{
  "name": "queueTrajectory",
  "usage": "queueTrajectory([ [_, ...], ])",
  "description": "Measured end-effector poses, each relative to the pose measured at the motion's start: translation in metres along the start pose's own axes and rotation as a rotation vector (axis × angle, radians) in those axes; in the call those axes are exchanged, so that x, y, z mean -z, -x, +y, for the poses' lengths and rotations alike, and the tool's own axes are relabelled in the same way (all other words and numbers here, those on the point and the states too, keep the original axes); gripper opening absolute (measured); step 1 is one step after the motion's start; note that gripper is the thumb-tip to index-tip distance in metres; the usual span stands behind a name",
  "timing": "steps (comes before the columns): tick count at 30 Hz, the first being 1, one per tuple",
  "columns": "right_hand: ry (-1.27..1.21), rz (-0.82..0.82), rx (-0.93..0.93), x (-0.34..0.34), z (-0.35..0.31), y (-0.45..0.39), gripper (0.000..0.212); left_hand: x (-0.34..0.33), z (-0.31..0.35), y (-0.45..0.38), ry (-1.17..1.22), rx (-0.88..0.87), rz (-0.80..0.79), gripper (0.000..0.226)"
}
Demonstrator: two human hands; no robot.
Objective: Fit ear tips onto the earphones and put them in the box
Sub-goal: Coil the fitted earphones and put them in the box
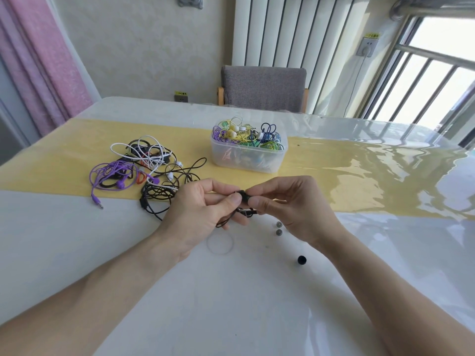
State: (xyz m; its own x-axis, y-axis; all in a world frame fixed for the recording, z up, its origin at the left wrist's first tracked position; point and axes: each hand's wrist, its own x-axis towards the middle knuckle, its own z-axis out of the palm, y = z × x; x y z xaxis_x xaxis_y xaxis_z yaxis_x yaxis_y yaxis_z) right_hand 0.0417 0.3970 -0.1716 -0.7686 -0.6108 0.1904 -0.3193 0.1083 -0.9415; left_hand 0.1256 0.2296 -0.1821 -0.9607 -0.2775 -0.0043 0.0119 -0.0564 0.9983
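Observation:
Above the table's near middle, my left hand (205, 209) and my right hand (285, 204) meet around a black earbud (243, 194). My left hand pinches the earbud and its black cable; my right thumb and forefinger pinch the black ear tip at its end. The cable trails left to a black coil (156, 195). A second black earbud (248, 211) dangles just below my fingers. A loose black ear tip (301, 260) and two grey ear tips (279, 228) lie on the table. The clear plastic box (248, 156) beyond holds several coloured earphones.
A tangle of purple, white, black and orange earphones (133, 165) lies left of the box on the yellow runner (334, 176). A clear round ring mark (220, 243) shows under my left hand. A grey chair (263, 87) stands behind the table.

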Motion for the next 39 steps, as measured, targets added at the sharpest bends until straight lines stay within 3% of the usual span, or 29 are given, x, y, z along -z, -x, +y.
queueTrajectory([
  [10, 0.078, 0.067, 0.01, -0.007, 0.001, 0.002, 0.016, -0.001, -0.002, -0.001, 0.074, 0.046, -0.025, 0.007],
  [23, 0.012, 0.022, 0.005, -0.006, 0.004, 0.004, 0.011, 0.003, -0.006, -0.002, -0.041, -0.045, -0.099, 0.01],
  [30, -0.446, 0.045, -0.195, -0.016, 0.009, 0.005, 0.018, 0.007, -0.005, -0.005, -0.064, -0.137, -0.142, 0.009],
  [39, -0.026, 0.048, 0.02, -0.007, 0.0, 0.006, 0.008, 0.011, -0.004, -0.006, 0.156, -0.004, -0.243, 0.019],
])
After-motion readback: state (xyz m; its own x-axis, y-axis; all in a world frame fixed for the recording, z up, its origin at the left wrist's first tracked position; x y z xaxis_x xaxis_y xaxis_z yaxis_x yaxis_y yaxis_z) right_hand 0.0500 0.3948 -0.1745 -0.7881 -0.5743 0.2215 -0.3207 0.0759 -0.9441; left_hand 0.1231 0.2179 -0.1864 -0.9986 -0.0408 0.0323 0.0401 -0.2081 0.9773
